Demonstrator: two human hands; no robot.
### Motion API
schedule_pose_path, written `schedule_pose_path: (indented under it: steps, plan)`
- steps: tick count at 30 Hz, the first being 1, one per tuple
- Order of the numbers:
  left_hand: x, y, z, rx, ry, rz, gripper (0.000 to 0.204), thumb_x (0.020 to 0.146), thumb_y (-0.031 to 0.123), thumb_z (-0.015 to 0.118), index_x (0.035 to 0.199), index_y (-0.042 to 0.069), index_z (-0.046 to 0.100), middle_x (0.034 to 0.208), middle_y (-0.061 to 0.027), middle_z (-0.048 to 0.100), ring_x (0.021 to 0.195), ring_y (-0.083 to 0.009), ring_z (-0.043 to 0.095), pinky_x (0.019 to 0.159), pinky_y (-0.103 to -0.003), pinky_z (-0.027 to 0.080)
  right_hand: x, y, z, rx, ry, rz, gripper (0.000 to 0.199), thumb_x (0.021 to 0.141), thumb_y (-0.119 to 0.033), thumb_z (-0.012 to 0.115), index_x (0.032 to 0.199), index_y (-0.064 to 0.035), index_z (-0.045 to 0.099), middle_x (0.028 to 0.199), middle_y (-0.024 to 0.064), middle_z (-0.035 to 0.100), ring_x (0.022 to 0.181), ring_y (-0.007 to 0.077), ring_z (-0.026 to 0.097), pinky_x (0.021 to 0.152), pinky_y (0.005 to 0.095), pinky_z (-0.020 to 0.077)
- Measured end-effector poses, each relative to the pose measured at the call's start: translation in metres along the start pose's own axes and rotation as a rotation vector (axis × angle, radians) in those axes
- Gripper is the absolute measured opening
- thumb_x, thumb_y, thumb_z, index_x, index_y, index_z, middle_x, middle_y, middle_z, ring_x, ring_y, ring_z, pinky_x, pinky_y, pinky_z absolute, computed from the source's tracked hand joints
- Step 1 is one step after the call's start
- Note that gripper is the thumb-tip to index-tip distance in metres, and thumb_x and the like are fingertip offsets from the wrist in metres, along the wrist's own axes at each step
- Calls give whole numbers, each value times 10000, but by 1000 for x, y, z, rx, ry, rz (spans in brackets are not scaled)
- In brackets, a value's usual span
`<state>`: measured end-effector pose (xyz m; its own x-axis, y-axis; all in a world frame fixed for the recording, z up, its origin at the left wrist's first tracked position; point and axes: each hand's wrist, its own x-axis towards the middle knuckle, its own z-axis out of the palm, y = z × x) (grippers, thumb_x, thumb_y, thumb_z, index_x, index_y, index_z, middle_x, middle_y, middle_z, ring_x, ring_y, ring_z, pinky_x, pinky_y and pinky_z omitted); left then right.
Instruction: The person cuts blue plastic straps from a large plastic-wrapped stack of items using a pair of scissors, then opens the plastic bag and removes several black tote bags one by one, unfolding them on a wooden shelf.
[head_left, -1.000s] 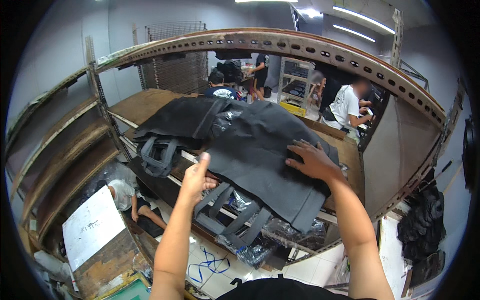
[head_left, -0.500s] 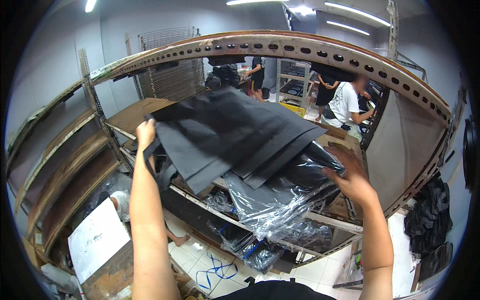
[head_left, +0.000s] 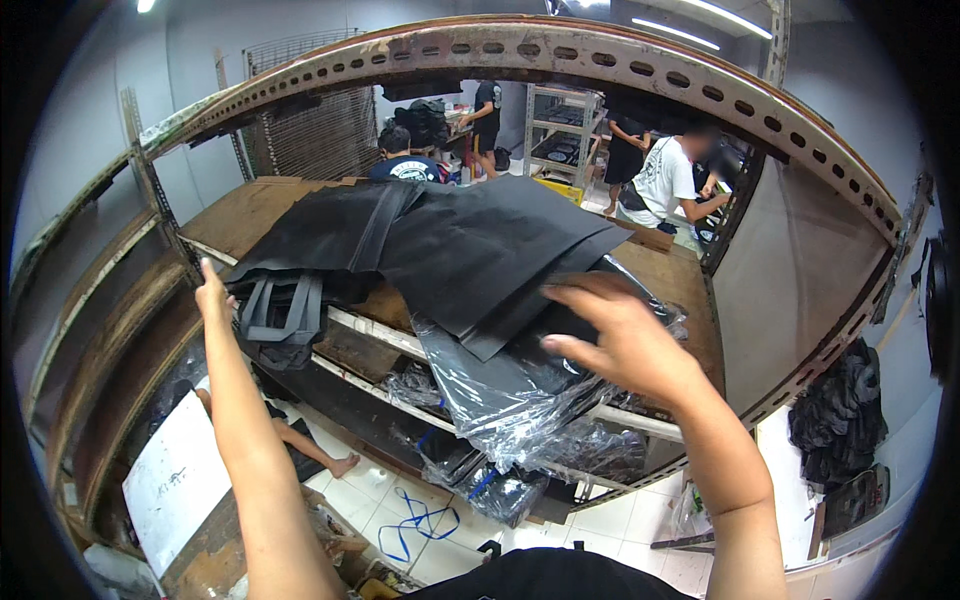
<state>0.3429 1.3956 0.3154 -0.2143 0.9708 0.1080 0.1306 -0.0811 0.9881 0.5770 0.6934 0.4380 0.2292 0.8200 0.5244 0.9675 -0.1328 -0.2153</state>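
Flat black fabric bags [head_left: 300, 225] lie stacked on the left of the shelf, their looped handles [head_left: 290, 308] hanging over the front edge. Beside those handles is my left hand [head_left: 212, 295], one finger stretched up and nothing visible in its grasp. To the right rests a second pile of black bags [head_left: 490, 250], its sheets fanned unevenly. My right hand [head_left: 625, 335] hovers over the near right corner of that pile, slightly blurred, with thumb and fingers apart. Underneath, clear plastic wrapping [head_left: 520, 430] spills over the shelf's front edge.
A perforated metal beam [head_left: 480, 47] arches across in front of me. Wooden shelves [head_left: 110, 370] stand at left, near a white board [head_left: 178, 485]. A blue strap [head_left: 420, 525] lies on the tiled floor. Beyond the rack are several people, one in a white shirt [head_left: 662, 180].
The bag that my left hand held raised now lies on the left pile, and that hand has moved left. My right hand has moved left over the right pile. The view has shifted.
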Motion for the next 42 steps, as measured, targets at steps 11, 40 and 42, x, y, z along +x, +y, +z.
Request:
schedule_pose_path:
  steps: [11, 40, 42]
  plan:
    - [-391, 105, -51, -253, -527, 998, 204, 919, 139, 749, 1059, -5, 720, 992, -93, 685, 804, -144, 661, 703, -280, 524, 74, 4, 104, -274, -273, -20, 312, 929, -290, 659, 974, 17, 684, 948, 205, 726, 932, 404, 701, 831, 495, 562]
    - [-540, 134, -5, -240, -1260, 450, 420, 1010, 349, 672, 861, -44, 688, 739, -113, 724, 676, -132, 693, 653, -257, 562, -21, 26, -1, 709, -150, 378, 193, 924, -177, 773, 961, 0, 704, 847, 28, 703, 764, 62, 578, 718, 270, 491]
    - [-538, 129, -2, -255, -1263, 457, 394, 1013, 324, 671, 863, -40, 691, 737, -101, 724, 663, -118, 683, 641, -248, 554, -21, 30, -4, 725, -202, 386, 200, 950, -154, 731, 1062, 11, 710, 902, 52, 722, 804, 74, 606, 760, 275, 503]
